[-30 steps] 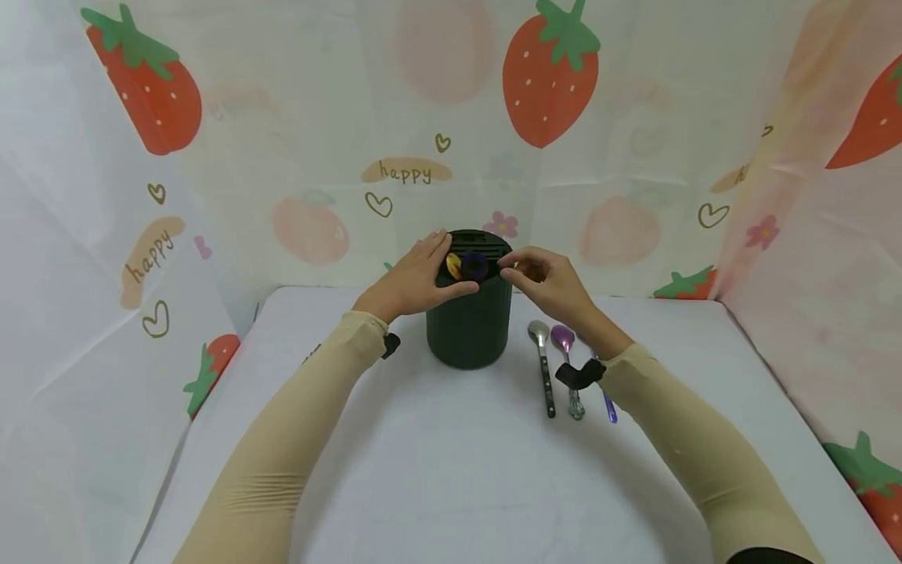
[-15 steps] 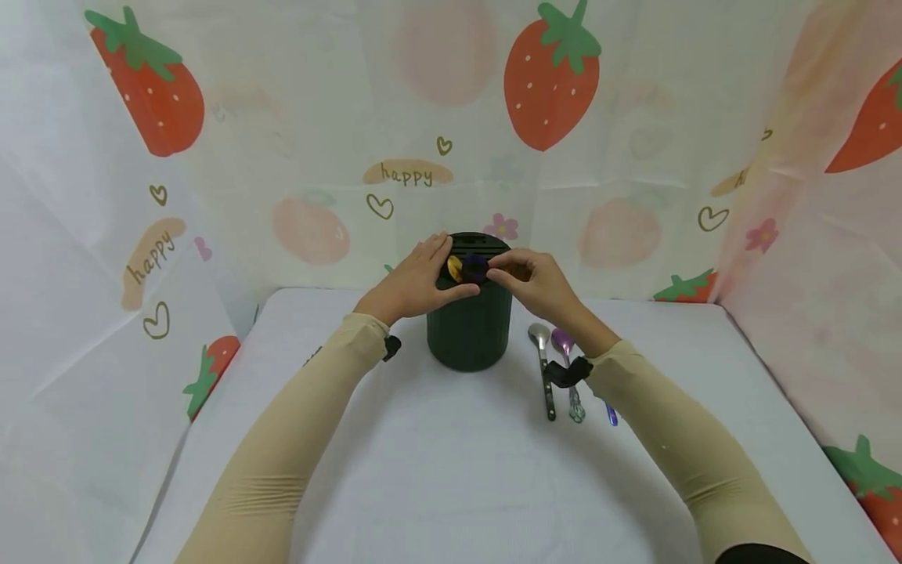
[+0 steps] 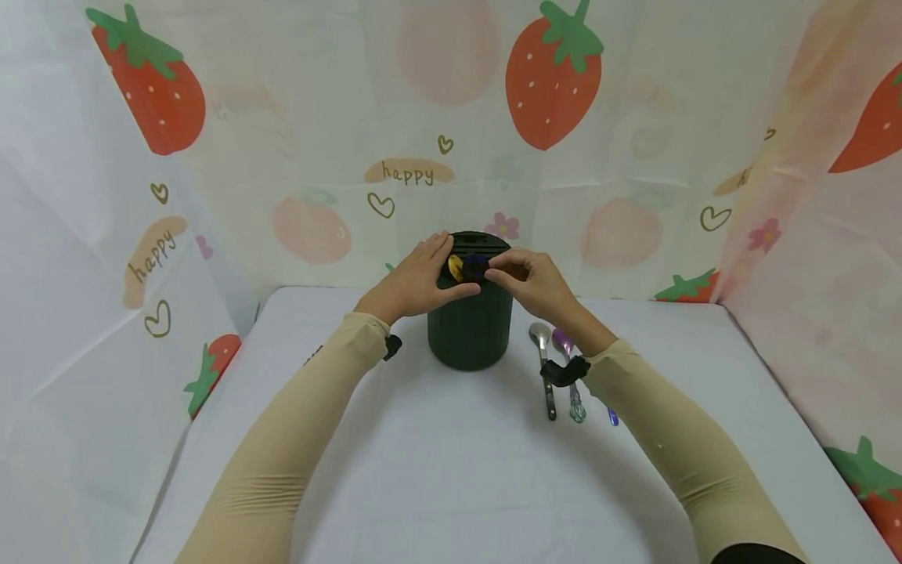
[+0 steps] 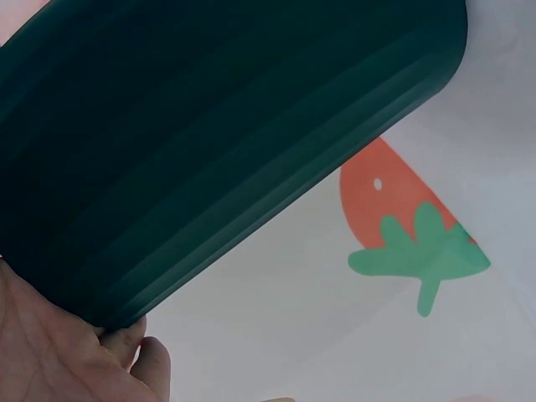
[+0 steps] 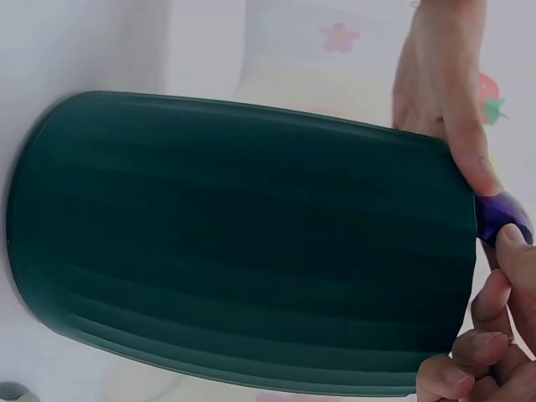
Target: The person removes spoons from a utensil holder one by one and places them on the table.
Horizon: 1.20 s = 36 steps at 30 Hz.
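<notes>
A dark green cylindrical utensil holder [image 3: 468, 333] with a slotted top stands upright at the table's far side. My left hand [image 3: 411, 280] holds its rim, the thumb along the front and the fingers against the left side. From the top opening show a gold-yellow spoon head [image 3: 455, 268] and a dark purple-blue spoon head [image 3: 475, 269]. My right hand [image 3: 537, 288] is at the rim's right, thumb and index finger pinching the purple-blue spoon's edge. The right wrist view shows this glossy spoon head [image 5: 501, 214] beside the thumb; its handle is hidden in the holder.
Right of the holder lie a silver spoon with a black handle [image 3: 544, 368], a purple spoon with an ornate handle [image 3: 576, 406] and a blue-violet handle [image 3: 612, 416], partly covered by the right forearm. A strawberry-print cloth [image 3: 317, 102] hangs behind the white table [image 3: 437, 470].
My right hand has moved left along the rim to the purple-blue spoon head and now touches it. The left hand and the holder have stayed in place.
</notes>
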Each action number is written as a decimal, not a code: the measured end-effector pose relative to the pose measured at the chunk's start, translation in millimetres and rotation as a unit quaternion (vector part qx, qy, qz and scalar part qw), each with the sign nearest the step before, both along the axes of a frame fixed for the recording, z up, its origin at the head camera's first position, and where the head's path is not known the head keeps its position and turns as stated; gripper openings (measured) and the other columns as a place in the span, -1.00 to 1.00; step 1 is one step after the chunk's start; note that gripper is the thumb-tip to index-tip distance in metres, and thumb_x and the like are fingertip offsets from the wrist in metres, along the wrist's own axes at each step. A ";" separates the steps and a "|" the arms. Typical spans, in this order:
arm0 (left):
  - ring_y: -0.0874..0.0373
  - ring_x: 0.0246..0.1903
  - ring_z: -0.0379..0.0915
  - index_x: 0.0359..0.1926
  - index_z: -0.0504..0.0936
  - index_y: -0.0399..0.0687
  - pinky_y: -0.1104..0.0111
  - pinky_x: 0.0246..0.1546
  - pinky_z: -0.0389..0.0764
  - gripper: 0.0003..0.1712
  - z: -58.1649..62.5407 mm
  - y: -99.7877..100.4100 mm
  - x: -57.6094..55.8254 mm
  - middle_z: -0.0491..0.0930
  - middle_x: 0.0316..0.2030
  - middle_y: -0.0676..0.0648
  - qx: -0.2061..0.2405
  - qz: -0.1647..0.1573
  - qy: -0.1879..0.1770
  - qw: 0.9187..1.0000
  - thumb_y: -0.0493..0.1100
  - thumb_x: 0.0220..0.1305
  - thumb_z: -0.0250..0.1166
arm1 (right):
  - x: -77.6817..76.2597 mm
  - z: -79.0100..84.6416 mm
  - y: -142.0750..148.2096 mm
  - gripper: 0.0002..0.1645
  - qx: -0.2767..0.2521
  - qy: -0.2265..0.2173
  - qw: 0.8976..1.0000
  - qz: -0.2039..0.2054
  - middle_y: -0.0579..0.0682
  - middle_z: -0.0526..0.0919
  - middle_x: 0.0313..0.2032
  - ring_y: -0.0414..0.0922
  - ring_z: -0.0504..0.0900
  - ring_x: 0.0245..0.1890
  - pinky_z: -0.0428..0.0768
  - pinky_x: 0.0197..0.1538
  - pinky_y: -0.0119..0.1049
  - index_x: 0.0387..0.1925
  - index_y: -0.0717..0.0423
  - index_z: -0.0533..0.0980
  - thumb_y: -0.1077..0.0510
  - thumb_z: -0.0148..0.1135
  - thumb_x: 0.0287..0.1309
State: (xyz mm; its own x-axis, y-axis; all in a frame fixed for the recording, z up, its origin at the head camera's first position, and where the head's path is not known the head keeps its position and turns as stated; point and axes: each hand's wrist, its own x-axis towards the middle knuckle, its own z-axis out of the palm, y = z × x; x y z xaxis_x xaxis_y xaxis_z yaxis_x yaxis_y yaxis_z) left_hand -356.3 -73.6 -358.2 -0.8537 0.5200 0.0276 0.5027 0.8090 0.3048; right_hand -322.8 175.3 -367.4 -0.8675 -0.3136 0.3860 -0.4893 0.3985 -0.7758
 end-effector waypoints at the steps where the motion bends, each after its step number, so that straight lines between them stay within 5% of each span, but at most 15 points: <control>1: 0.00 0.73 -0.45 0.76 -0.27 -0.12 0.11 0.72 -0.31 0.36 -0.3 0.0 -0.2 -0.33 0.75 -0.11 -0.001 0.000 0.001 1.000 0.68 0.40 0.00 | -0.2 0.1 0.1 -0.71 0.000 0.002 1.000 0.002 0.21 0.75 -0.06 0.14 0.74 -0.18 0.63 -0.16 -0.51 0.07 0.31 0.73 0.19 0.38 0.48; 23: 0.02 0.72 -0.47 0.76 -0.27 -0.10 0.11 0.72 -0.33 0.37 -1.4 -1.3 -2.2 -0.34 0.75 -0.10 0.003 -0.003 -0.001 1.000 0.69 0.38 0.01 | 0.2 20.2 6.9 -0.76 -0.026 0.022 0.999 0.005 0.25 0.74 -0.13 0.18 0.62 -0.23 0.62 -0.16 -0.52 0.04 0.35 0.71 0.24 0.33 0.51; 31: -0.01 0.73 -0.44 0.76 -0.25 -0.09 0.10 0.72 -0.29 0.39 -2.5 -1.0 -2.2 -0.31 0.75 -0.11 0.008 0.002 -0.002 1.000 0.71 0.35 0.03 | 0.7 32.3 11.1 -0.78 -0.041 0.042 0.998 0.012 0.24 0.71 -0.16 -0.13 0.51 -0.36 0.54 -0.24 -0.47 0.00 0.33 0.72 0.24 0.33 0.51; 36: -0.02 0.73 -0.43 0.76 -0.25 -0.08 0.12 0.72 -0.30 0.40 -2.9 -1.3 -3.1 -0.31 0.75 -0.10 0.015 0.005 -0.004 1.000 0.72 0.33 0.03 | 1.6 36.6 12.8 -0.79 -0.052 0.047 0.997 0.012 0.19 0.71 -0.16 -0.10 0.49 -0.36 0.49 -0.29 -0.43 -0.01 0.33 0.72 0.24 0.33 0.51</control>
